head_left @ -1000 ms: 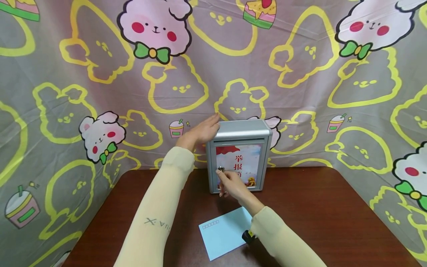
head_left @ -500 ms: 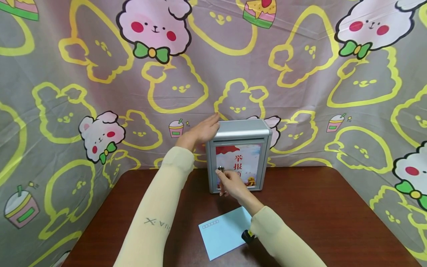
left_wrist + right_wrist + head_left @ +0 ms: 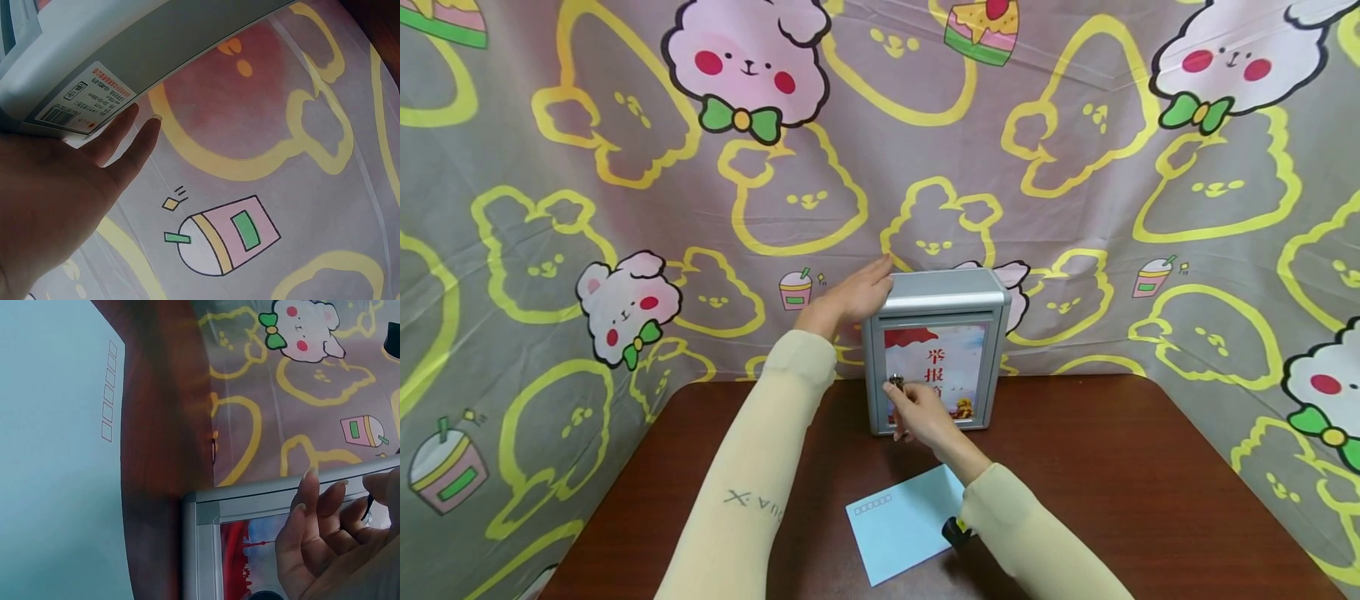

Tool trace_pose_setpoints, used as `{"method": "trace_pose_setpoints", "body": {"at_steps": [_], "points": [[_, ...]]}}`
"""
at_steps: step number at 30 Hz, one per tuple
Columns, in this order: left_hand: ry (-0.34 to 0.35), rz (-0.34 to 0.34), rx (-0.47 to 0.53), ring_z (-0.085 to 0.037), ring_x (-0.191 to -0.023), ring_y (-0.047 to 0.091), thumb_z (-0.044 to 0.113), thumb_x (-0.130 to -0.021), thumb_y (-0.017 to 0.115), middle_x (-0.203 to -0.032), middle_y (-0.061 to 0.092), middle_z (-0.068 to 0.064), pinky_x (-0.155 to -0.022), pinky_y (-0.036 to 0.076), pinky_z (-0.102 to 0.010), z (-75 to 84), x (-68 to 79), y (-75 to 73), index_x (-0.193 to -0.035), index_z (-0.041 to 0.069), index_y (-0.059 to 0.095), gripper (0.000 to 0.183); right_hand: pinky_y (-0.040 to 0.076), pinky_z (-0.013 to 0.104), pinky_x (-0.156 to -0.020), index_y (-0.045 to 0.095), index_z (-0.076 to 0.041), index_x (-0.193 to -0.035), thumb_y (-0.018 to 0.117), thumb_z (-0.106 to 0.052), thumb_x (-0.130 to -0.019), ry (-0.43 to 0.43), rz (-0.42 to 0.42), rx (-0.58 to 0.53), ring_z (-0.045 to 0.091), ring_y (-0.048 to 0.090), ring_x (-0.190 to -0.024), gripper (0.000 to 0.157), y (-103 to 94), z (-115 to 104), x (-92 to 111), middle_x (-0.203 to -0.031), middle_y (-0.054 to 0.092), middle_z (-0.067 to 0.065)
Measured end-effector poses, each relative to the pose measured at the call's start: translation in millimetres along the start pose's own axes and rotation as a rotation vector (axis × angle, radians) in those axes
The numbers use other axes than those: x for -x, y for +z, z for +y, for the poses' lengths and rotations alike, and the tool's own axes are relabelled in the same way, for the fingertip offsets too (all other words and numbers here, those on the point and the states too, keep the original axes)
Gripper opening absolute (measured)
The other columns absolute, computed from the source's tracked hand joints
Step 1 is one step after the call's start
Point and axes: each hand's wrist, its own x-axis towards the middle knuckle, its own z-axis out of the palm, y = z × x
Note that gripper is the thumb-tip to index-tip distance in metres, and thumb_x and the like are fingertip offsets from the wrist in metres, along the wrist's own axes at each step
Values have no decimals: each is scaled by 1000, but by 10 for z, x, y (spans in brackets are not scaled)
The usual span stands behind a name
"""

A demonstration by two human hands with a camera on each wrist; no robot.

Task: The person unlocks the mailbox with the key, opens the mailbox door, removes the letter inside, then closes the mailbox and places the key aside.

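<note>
A grey metal letter box [image 3: 940, 287] stands upright at the back of the table, its door closed and bearing a poster with red characters. My left hand [image 3: 859, 293] rests on its top left edge; in the left wrist view the fingers [image 3: 134, 153] lie straight beside the labelled side of the box. At the left of the door, my right hand [image 3: 925, 412] pinches a small key [image 3: 367, 507] at the lock [image 3: 897, 379], between thumb and index finger. The other right fingers [image 3: 306, 506] are loosely bent. Most of the key is hidden.
A light blue envelope [image 3: 898, 521] lies flat on the dark red-brown table [image 3: 1097, 483], in front of the box and partly under the right forearm. A patterned cloth [image 3: 1060, 208] hangs close behind the box and along both sides.
</note>
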Motion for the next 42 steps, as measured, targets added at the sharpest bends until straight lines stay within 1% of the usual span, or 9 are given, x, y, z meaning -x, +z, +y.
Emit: {"method": "trace_pose_setpoints", "body": {"at_steps": [4, 11, 17, 21, 24, 29, 34, 38, 42], "points": [[-6, 4, 7, -18, -159, 6, 35, -110, 22, -173, 8, 0, -128, 9, -36, 3, -2, 6, -166, 14, 14, 60, 52, 31, -46, 58, 4, -83, 58, -42, -105, 6, 8, 0, 22, 63, -53, 51, 2, 6, -7, -60, 56, 6], [-10, 7, 6, -18, -159, 6, 34, -110, 22, -173, 8, 0, -128, 9, -37, -3, -9, 14, -166, 14, 14, 59, 49, 30, -44, 58, -1, -80, 58, -41, -105, -20, 17, 10, 22, 62, -51, 47, 8, 2, -6, -59, 56, 6], [-8, 7, -6, -19, -159, 7, 34, -110, 23, -173, 9, -2, -128, 9, -36, -5, -14, 10, -165, 13, 14, 59, 48, 29, -43, 56, -5, -78, 58, -37, -105, -15, 20, 49, 24, 63, -51, 42, 9, -19, 0, -58, 55, 5], [-1, 16, -11, -19, -159, 8, 33, -110, 23, -173, 10, -3, -128, 10, -36, -7, -14, 12, -165, 12, 16, 60, 52, 36, -44, 54, -4, -80, 59, -29, -105, -33, 29, 107, 35, 67, -56, 36, 4, -51, 0, -60, 56, 5], [-4, 16, -3, -19, -159, 8, 33, -110, 22, -173, 10, -3, -128, 9, -36, -4, -11, 13, -165, 12, 15, 60, 54, 40, -46, 54, -5, -82, 59, -25, -105, -43, 42, 138, 39, 69, -59, 31, 9, -61, -7, -61, 56, 5], [-16, 3, 5, -18, -159, 6, 35, -110, 22, -173, 8, -1, -128, 8, -36, 3, -3, 12, -166, 14, 14, 60, 49, 32, -42, 55, -5, -82, 60, -21, -105, -43, 55, 131, 35, 67, -54, 28, 30, -71, -4, -61, 56, 6], [-19, 3, 2, -18, -159, 5, 35, -110, 22, -173, 8, -1, -128, 8, -36, -2, -2, 12, -166, 14, 14, 60, 45, 29, -40, 55, -5, -80, 60, -21, -104, -63, 62, 136, 38, 67, -55, 29, 42, -76, 10, -62, 55, 7], [-17, 7, 2, -19, -159, 6, 35, -110, 22, -173, 8, -1, -128, 8, -36, -4, -4, 14, -166, 13, 15, 60, 45, 30, -45, 55, -7, -81, 59, -24, -105, -81, 78, 230, 35, 67, -54, 30, 45, -68, 11, -61, 56, 6], [-22, 11, 6, -18, -159, 7, 36, -110, 22, -173, 9, 0, -128, 8, -37, -3, -9, 20, -166, 15, 15, 60, 44, 33, -49, 56, -13, -83, 57, -34, -105, -78, 126, 427, 21, 62, -50, 30, 47, -72, 18, -60, 58, 1]]}}
